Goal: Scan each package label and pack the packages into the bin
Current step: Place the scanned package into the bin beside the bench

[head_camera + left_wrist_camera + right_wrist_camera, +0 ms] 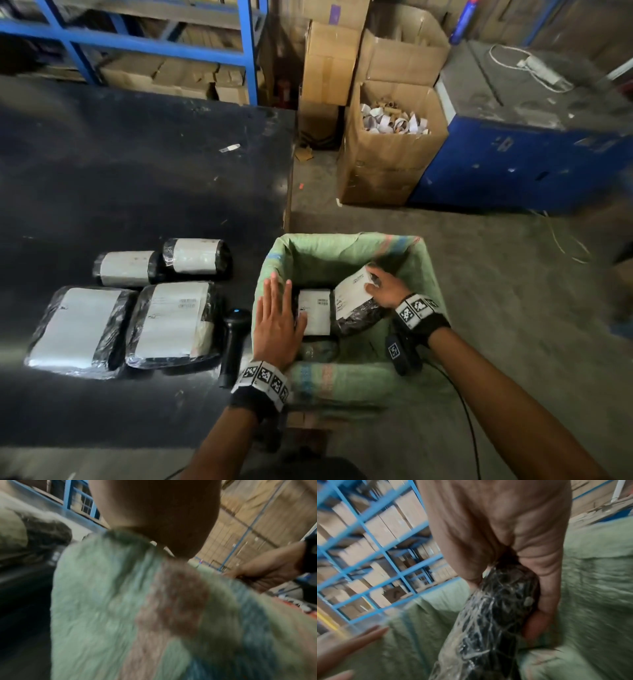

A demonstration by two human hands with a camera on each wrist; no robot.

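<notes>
A bin lined with a green woven sack (pixel 421 274) stands beside the black table (pixel 137 171). My right hand (pixel 381 285) reaches into it and grips a black plastic-wrapped package with a white label (pixel 352 294), which is tilted; the right wrist view shows thumb and fingers around its edge (pixel 496 608). A second labelled package (pixel 314 312) lies flat in the bin. My left hand (pixel 278 308) is flat with straight fingers at the bin's left rim, holding nothing. Several labelled packages (pixel 171 322) lie on the table. A black hand scanner (pixel 234 342) lies beside them.
Open cardboard boxes (pixel 394 161), one full of paper scraps and tube cores, stand on the floor beyond the bin. A blue cabinet (pixel 513 161) is at the right and blue shelving (pixel 154 44) behind the table. A black cable (pixel 469 428) hangs under my right forearm.
</notes>
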